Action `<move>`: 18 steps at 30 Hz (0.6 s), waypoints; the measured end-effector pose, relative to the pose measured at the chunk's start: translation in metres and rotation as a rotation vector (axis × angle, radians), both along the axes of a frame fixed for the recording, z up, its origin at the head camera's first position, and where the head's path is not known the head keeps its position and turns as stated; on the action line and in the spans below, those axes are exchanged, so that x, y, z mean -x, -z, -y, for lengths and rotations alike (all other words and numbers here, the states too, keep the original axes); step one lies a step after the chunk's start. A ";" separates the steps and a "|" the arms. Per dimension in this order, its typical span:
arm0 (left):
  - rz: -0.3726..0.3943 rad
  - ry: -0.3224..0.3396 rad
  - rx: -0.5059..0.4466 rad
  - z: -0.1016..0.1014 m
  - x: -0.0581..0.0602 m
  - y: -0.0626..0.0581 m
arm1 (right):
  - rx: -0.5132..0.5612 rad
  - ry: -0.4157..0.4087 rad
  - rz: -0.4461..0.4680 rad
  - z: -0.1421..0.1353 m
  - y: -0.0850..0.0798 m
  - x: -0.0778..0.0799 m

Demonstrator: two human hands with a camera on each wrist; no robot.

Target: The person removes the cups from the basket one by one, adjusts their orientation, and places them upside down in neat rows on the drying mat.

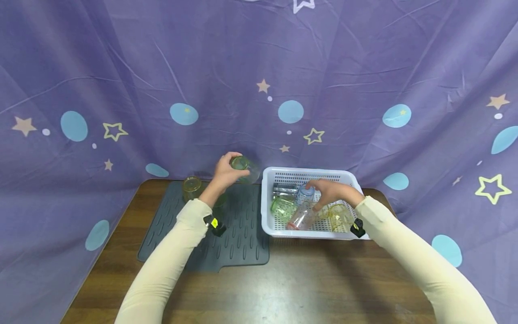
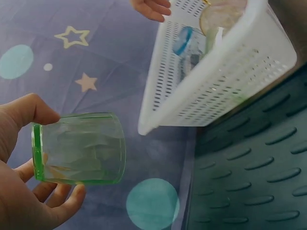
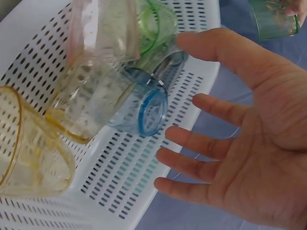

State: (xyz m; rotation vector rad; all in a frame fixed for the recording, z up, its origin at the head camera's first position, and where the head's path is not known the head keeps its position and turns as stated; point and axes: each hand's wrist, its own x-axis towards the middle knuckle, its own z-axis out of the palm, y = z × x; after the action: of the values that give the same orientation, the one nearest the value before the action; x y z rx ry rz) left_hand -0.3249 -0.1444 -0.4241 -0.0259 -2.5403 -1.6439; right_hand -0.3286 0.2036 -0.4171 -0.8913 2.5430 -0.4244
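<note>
My left hand (image 1: 227, 173) grips a clear green drinking glass (image 2: 79, 148) near its thick base, the glass tipped on its side above the mat's back edge. Over the white basket (image 1: 265, 216), my right hand (image 3: 244, 129) is spread with nothing between its fingers. A blue-rimmed glass (image 3: 152, 112) lies closest to those fingers. Around it in the basket are a pink glass (image 1: 301, 218), a green glass (image 1: 283, 207), yellow glasses (image 1: 340, 216) and a greyish glass (image 1: 284, 189).
A grey ridged drying mat (image 1: 243, 243) lies left of the basket. On it stands an amber glass (image 1: 192, 188); another dark green glass (image 1: 220, 201) is partly hidden behind my left wrist. The wooden table (image 1: 299, 283) extends in front, and a purple curtain (image 1: 226, 90) hangs behind.
</note>
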 end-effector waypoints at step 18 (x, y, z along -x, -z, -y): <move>0.068 -0.016 0.297 -0.001 0.007 0.024 | -0.196 -0.045 0.007 0.013 0.019 0.003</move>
State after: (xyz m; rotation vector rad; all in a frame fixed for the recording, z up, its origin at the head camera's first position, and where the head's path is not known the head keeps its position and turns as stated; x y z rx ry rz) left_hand -0.3322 -0.1431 -0.4486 0.0252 -2.8042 -1.2692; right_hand -0.3319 0.1903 -0.4364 -0.8695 2.5009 -0.1601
